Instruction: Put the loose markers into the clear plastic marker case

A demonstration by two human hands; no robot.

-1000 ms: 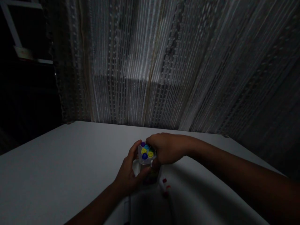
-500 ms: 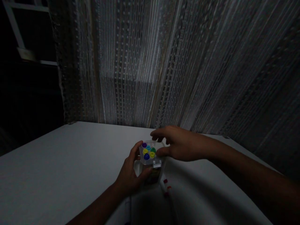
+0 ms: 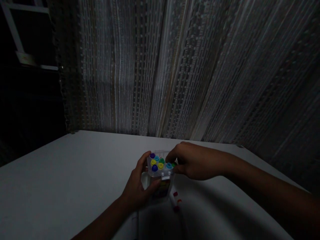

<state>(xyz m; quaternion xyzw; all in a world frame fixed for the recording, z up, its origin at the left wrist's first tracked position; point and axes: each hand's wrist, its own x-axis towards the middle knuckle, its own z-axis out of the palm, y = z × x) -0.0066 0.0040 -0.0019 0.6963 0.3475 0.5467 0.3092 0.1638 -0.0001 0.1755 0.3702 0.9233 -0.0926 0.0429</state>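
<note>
Head view: the clear marker box (image 3: 163, 186) stands upright on the white table (image 3: 62, 180), gripped round its left side by the left hand (image 3: 136, 190); tall and narrow, it could tip onto the loose red marker (image 3: 175, 198) just beside it if the right hand (image 3: 193, 161) tugs sideways. The right hand's fingertips are pinched on a cyan-capped marker (image 3: 169, 165) at the box's right edge, touching it, the other caps (image 3: 155, 162) just left.

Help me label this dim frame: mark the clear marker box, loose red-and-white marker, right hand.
clear plastic marker box (image 3: 163, 185), head view, front wall.
loose red-and-white marker (image 3: 175, 199), head view, barrel.
right hand (image 3: 197, 161), head view, back.
</note>
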